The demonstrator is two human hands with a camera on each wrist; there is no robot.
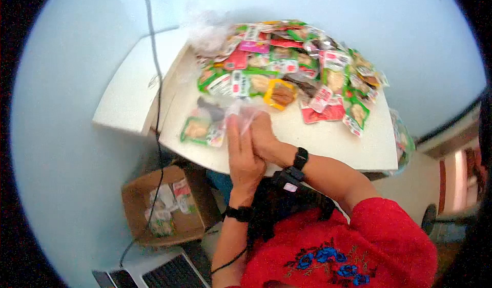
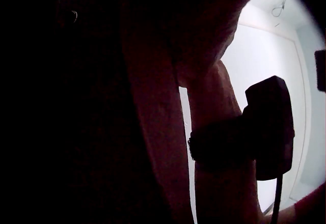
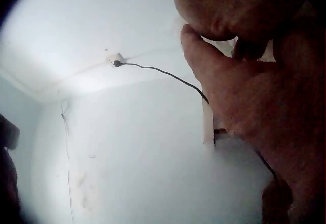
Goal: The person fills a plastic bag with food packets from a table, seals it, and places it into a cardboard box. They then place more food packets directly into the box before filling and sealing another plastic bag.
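Observation:
Above the near left edge of the white table (image 1: pixel 307 144), both hands are close together at a clear plastic bag (image 1: pixel 240 111). My left hand (image 1: pixel 245 160) holds the bag's near side, its fingers pointing away from the body. My right hand (image 1: pixel 264 134) grips the bag from the right, its fingers curled. The left thumb (image 3: pixel 196 43) lies right against the other hand in the right wrist view, with pale plastic showing between them. Just left of the hands lies a green-edged food packet (image 1: pixel 197 129). A dark grey packet (image 1: pixel 211 108) lies behind it. The left wrist view is mostly dark.
Many snack packets (image 1: pixel 277 57) are heaped along the table's back, with crumpled clear plastic (image 1: pixel 210 34) at their left. A cardboard box (image 1: pixel 136 206) holding several packets stands below left. A black cable (image 1: pixel 158 93) hangs in front of a white cabinet (image 1: pixel 123 93).

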